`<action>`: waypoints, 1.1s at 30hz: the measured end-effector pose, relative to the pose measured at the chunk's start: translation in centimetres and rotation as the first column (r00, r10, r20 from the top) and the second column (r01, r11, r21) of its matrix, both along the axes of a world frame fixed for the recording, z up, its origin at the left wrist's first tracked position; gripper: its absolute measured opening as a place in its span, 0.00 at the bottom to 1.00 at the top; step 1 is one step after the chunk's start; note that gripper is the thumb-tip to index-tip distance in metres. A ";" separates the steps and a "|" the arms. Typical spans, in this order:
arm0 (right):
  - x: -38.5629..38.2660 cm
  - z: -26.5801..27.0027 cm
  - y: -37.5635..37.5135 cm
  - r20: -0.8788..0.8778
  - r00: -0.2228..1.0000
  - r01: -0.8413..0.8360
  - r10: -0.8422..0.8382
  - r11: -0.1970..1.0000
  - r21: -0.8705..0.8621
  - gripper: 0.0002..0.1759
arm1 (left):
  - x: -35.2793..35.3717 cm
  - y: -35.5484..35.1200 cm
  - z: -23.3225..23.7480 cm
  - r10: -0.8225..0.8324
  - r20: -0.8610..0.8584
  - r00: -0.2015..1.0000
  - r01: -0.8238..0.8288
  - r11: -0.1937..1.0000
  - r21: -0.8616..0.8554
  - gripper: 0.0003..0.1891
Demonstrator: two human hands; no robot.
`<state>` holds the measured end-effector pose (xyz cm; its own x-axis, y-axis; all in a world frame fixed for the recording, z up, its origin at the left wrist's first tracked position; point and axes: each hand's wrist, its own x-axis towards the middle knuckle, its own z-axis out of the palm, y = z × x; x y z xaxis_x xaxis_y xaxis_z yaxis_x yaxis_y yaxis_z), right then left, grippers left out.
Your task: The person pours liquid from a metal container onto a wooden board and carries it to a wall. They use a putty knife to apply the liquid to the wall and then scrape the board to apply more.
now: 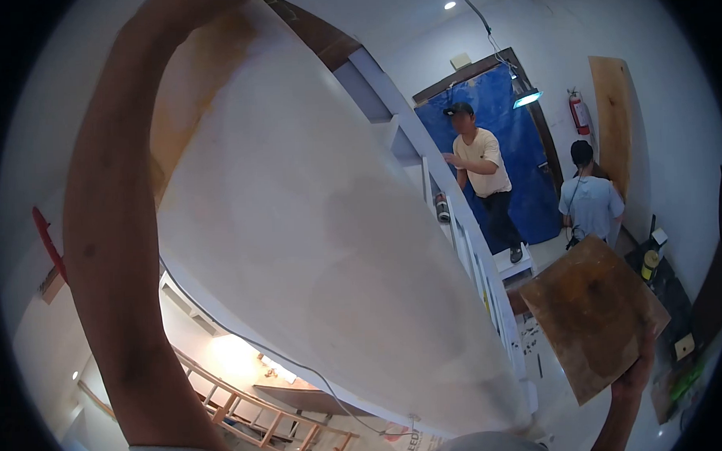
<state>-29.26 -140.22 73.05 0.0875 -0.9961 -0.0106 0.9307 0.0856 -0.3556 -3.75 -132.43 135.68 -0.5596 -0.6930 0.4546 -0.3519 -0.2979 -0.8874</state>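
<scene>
Raised along the left side, my left arm point(111, 234) reaches to the top edge of the view. My left hand point(222, 0) is mostly cut off there, beside a brownish-yellow smeared area of a large white curved panel point(296, 188). Its fingers and anything in them are hidden. At the lower right, my right hand point(638, 367) grips the edge of a square brown board point(595, 317) with a stained, smeared face. The board is tilted, apart from the panel.
A person in a cream shirt point(479, 158) stands on a white step beyond the panel's frame. Another person in a grey shirt point(591, 201) faces away. A work lamp point(527, 98) hangs near a blue-covered doorway point(526, 172). A wooden ladder point(264, 416) and a cable point(322, 378) are below.
</scene>
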 end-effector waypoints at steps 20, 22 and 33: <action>0.2 0.3 0.3 -0.010 0.999 0.044 -0.044 0.999 0.032 0.38 | 0.3 -5.2 0.9 0.345 0.088 0.935 -0.339 0.938 -0.073 0.05; 0.4 0.4 0.2 0.000 0.999 0.052 -0.052 0.999 0.014 0.38 | 0.4 -4.1 1.0 0.311 0.116 0.943 -0.309 0.951 -0.033 0.04; 0.8 1.1 0.1 0.013 1.000 -0.022 0.023 0.998 -0.051 0.38 | 4.6 7.5 2.6 0.070 0.310 0.948 -0.071 0.997 -0.008 0.06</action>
<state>-28.42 -140.14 74.19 0.1093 -0.9931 0.0416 0.9337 0.0883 -0.3471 0.89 -124.89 138.29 -0.6219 -0.7370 0.2647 -0.0379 -0.3092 -0.9502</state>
